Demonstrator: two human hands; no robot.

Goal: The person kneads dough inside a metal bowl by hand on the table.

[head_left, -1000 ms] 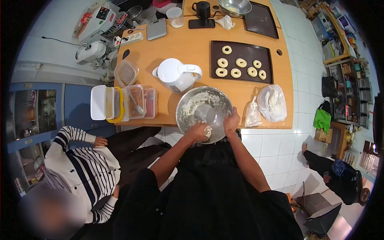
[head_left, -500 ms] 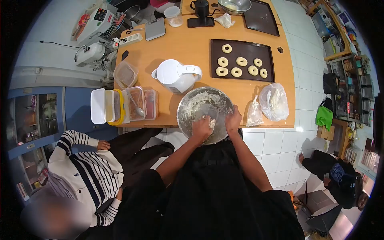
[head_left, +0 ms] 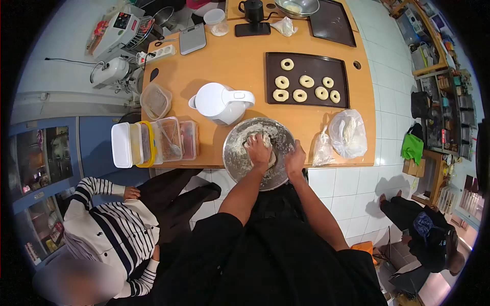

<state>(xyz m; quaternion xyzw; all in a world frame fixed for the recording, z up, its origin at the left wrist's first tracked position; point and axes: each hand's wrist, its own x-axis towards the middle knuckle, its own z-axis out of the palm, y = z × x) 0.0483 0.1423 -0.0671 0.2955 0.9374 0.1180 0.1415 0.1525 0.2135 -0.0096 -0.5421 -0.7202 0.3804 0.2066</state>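
As the head camera looks straight down, it's all in the bowl [head_left: 236,169], whose near side juts past the edge of the bench [head_left: 229,58]. Left hand [head_left: 258,150] right in there, on the dough [head_left: 272,160]! Fingers bent and a little spread, tips pushed into pale, sticky stuff; whether they pinch any of it, I cannot tell. And here's the key relation: dough directly beneath those fingers, a pale lump poking out beside the wrist, on the side towards the right hand [head_left: 294,160]. Long axis? Can't call it, the hand covers too much. The left is the nearer by far, in contact; the right sits at the rim, apart from the dough, thumb towards the inside, fingers bent about the metal, so it has hold of the bowl. Crumbly bits cling along the far wall, ahead of the left fingers. Beyond the rim, the kettle [head_left: 214,102] stands just ahead to the left; two bags [head_left: 348,133] lie off to the right.
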